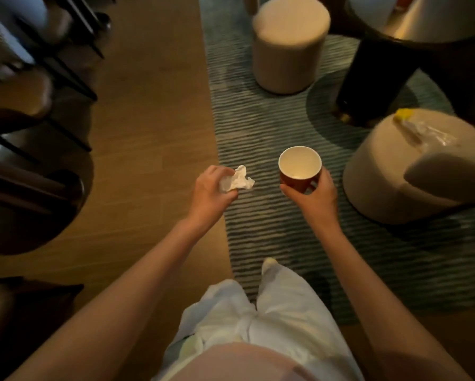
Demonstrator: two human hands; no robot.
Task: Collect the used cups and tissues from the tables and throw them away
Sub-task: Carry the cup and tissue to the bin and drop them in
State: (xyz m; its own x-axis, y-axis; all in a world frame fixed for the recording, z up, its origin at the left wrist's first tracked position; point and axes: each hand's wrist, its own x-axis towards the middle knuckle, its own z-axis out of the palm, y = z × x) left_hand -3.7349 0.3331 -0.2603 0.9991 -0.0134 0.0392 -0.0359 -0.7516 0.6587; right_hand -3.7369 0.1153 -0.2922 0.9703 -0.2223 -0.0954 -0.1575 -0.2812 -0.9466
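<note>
Two beige round upholstered stools (290,42) stood on the green striped rug (261,127). My right hand (312,195) curled round a red paper cup with white inside (299,167), carried upright; left hand (210,188) pinched a crumpled white tissue (237,181). Risk: the tissue looked barely held and could have dropped mid-walk; leftover liquid could have spilled if the cup tilted.

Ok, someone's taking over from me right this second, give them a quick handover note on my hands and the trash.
Left hand: grips a crumpled tissue.
Right hand: holds a red paper cup upright; it looks empty.
Both are carried over the striped rug, between the round stools.
Done: one cup and one tissue collected.
Left: bin them; no bin in view. Check for more on the tables.
</note>
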